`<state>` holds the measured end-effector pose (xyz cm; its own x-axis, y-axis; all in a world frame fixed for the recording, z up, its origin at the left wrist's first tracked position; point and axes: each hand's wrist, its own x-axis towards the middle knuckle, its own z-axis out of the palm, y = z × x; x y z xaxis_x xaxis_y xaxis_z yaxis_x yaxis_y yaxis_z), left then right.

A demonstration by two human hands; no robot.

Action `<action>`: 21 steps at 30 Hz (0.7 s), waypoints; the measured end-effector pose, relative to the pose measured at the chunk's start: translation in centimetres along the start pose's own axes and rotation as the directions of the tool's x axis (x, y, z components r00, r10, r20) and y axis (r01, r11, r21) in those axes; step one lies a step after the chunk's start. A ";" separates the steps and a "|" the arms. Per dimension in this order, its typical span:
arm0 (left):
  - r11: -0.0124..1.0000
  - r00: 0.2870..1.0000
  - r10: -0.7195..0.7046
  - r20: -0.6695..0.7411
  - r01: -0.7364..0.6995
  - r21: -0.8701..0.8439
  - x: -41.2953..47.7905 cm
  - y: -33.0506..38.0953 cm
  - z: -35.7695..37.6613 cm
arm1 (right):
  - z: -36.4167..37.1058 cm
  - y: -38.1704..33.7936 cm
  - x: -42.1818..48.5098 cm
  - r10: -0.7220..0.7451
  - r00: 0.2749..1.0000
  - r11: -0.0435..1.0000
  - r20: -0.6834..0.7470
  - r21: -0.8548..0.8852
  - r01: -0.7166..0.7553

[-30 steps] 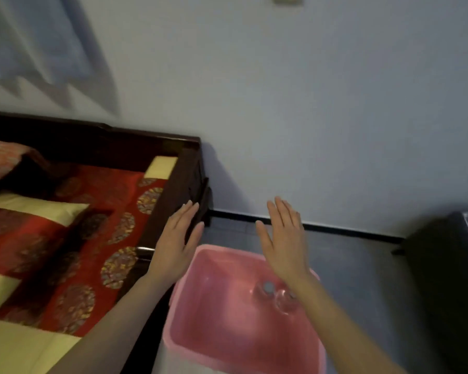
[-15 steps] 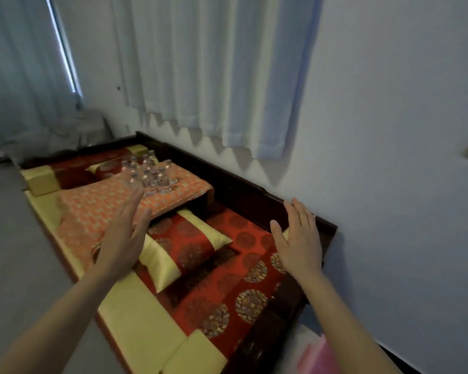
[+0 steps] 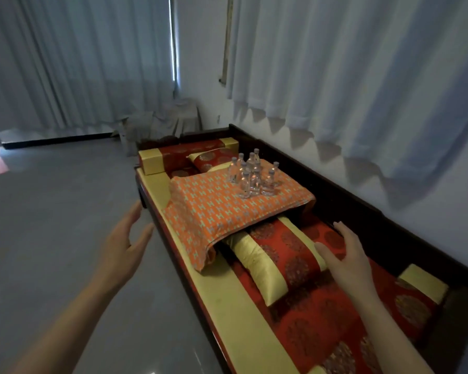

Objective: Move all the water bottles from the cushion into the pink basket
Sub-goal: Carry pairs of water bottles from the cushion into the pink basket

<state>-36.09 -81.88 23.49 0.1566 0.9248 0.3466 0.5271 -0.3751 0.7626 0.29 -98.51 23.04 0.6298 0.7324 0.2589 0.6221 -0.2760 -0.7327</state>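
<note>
Water bottles (image 3: 250, 172): a tight cluster of small clear capped bottles, standing upright on the far part of the orange cushion; the exact count is hard to tell.
Orange cushion (image 3: 227, 209): patterned, raised above the daybed's seat, its near edge draping down over a red-and-gold pillow (image 3: 276, 255).
Daybed (image 3: 362, 211): dark wood frame along the right wall, with red and gold upholstery; a red-and-gold bolster (image 3: 184, 155) lies at its far end.
Left hand (image 3: 122, 247): open, fingers spread, palm turned right, empty, held in the air over the grey floor (image 3: 52, 225) just left of the daybed's near edge.
Right hand (image 3: 346, 257): open, fingers loosely extended, empty, held over the red seat near the pillow; whether it touches the fabric cannot be told.
Hands to bottles: both well short of the cluster, which sits farther away between them.
Curtains (image 3: 362, 76): pale, hanging along the far and right walls.
Pink basket: out of view.
</note>
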 end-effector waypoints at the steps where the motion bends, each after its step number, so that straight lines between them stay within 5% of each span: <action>1: 1.000 1.000 -0.001 0.001 0.001 -0.020 0.6 -0.7 0.3 | 0.4 -0.5 0.6 0.001 1.000 1.000 0.000 0.007 -0.001; 11: 0.990 0.996 -0.024 0.088 0.036 -0.134 15.7 -9.2 2.3 | 15.6 -5.2 14.4 0.000 0.998 0.997 0.058 0.073 -0.004; 21: 0.994 0.975 -0.049 0.216 0.069 -0.084 32.9 -17.0 5.4 | 28.0 -8.4 24.2 0.163 0.982 0.978 0.099 0.116 -0.174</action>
<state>-35.40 -44.78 19.00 0.3074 0.9340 0.1822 0.4643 -0.3144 0.8280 -2.65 -61.05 17.84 0.6736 0.7355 0.0728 0.4451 -0.3250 -0.8344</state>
